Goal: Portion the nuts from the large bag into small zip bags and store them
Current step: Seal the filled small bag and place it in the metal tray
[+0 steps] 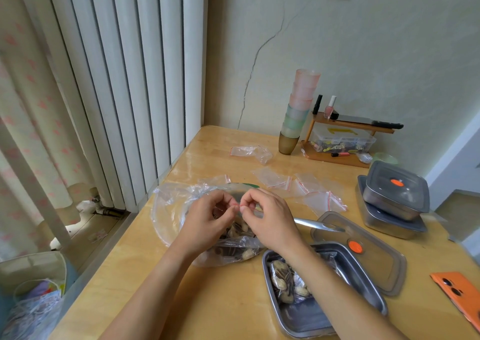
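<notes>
Both hands pinch the top of a small zip bag over the large bag of nuts.

The left hand (207, 218) and right hand (271, 221) meet near the middle of the counter (220, 300), fingers curled, each thumb and forefinger gripping the red-striped mouth of the small zip bag (238, 227), which hangs just above the large bag (168, 209). The large bag lies open and crumpled, with nuts (246, 254) showing in it under the wrists. To the near right an open steel container (293, 322) holds filled zip bags (283, 282), and its lid (376, 267) lies just beside it on the right. A metal utensil handle (319, 224) rests across the lid's far end. Empty zip bags (275, 179) are scattered farther back, and two closed containers (397, 199) are stacked at the far right.
</notes>
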Motion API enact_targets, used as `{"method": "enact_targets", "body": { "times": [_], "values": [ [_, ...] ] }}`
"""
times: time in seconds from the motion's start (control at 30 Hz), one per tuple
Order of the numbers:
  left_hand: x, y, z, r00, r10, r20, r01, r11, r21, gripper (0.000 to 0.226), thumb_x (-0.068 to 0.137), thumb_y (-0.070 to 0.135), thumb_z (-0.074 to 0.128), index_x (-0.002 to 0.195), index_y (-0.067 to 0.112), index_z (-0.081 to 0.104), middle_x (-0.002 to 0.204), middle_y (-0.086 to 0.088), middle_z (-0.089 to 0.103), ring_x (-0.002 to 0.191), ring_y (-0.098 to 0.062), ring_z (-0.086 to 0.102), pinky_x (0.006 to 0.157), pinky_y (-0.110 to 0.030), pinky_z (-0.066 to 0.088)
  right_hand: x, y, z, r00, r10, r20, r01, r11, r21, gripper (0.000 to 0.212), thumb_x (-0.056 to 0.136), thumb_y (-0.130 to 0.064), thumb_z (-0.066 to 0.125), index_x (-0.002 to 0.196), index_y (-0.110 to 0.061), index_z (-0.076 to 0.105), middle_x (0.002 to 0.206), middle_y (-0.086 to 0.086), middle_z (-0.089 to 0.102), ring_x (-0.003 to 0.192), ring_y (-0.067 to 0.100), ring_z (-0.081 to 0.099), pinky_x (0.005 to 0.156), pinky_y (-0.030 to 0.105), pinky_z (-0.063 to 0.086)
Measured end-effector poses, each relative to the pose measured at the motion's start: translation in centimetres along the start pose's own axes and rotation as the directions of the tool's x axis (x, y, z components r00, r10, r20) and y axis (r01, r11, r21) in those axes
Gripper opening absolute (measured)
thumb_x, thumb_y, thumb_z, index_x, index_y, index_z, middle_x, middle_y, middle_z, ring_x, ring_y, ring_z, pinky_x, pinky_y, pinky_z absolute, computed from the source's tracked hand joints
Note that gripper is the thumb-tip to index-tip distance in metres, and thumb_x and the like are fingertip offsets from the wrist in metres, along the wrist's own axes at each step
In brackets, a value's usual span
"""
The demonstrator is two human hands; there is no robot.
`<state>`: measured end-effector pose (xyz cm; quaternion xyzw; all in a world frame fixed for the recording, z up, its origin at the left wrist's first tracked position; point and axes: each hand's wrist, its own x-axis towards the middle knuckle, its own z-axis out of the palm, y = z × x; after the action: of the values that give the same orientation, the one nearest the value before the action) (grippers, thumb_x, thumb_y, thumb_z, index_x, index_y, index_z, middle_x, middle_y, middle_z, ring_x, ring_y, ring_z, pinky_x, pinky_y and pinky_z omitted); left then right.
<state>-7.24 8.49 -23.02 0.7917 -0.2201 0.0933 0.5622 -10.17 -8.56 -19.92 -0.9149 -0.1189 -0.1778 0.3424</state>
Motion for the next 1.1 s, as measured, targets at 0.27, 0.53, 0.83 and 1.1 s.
{"method": "enact_targets", "body": {
  "times": [0.27, 0.53, 0.83, 1.1],
  "values": [
    [-0.2, 0.4, 0.4, 0.994, 0.049, -0.097, -0.045, 0.998, 0.049, 0.007, 0.084, 0.027, 0.068, 0.079, 0.025, 0.062, 0.073, 0.007, 0.067, 0.067, -0.013, 0.064, 0.061, -0.028, 0.051, 0.2, -0.2, 0.4, 0.998, 0.056, -0.004, -0.056, 0.998, -0.029, 0.015, 0.093, -0.018, 0.068, 0.081, -0.025, 0.061, 0.063, -0.008, 0.049, 0.068, 0.01, 0.051, 0.065, 0.027, 0.042],
    [0.2, -0.1, 0.2, 0.996, 0.035, -0.083, -0.03, 0.998, 0.063, 0.013, 0.094, 0.02, 0.073, 0.083, 0.026, 0.07, 0.081, 0.01, 0.072, 0.078, -0.012, 0.068, 0.07, -0.023, 0.051, 0.2, -0.1, -0.5, 0.995, 0.097, -0.006, -0.097, 0.995, 0.018, 0.008, 0.094, -0.021, 0.071, 0.086, -0.023, 0.067, 0.065, -0.005, 0.058, 0.065, 0.007, 0.052, 0.062, 0.018, 0.039],
    [-0.3, 0.6, 0.7, 0.996, -0.027, -0.09, 0.022, 0.998, -0.059, 0.018, 0.093, 0.006, 0.067, 0.079, 0.016, 0.063, 0.066, 0.007, 0.065, 0.06, -0.006, 0.056, 0.059, -0.021, 0.043, -0.2, 0.2, -0.3, 0.997, 0.063, 0.034, -0.063, 0.998, 0.003, 0.014, 0.099, -0.014, 0.064, 0.086, -0.014, 0.062, 0.068, -0.013, 0.051, 0.066, 0.0, 0.05, 0.059, 0.012, 0.034],
    [-0.2, 0.6, 0.4, 0.999, 0.023, -0.035, -0.026, 0.995, -0.094, 0.011, 0.095, 0.011, 0.072, 0.084, 0.015, 0.07, 0.077, 0.0, 0.072, 0.07, -0.011, 0.067, 0.067, -0.021, 0.05, -0.3, 0.3, -0.2, 0.997, 0.056, 0.05, -0.057, 0.998, 0.026, 0.013, 0.101, -0.017, 0.061, 0.088, -0.016, 0.06, 0.073, -0.011, 0.054, 0.067, 0.003, 0.05, 0.059, 0.014, 0.034]
  ]
}}
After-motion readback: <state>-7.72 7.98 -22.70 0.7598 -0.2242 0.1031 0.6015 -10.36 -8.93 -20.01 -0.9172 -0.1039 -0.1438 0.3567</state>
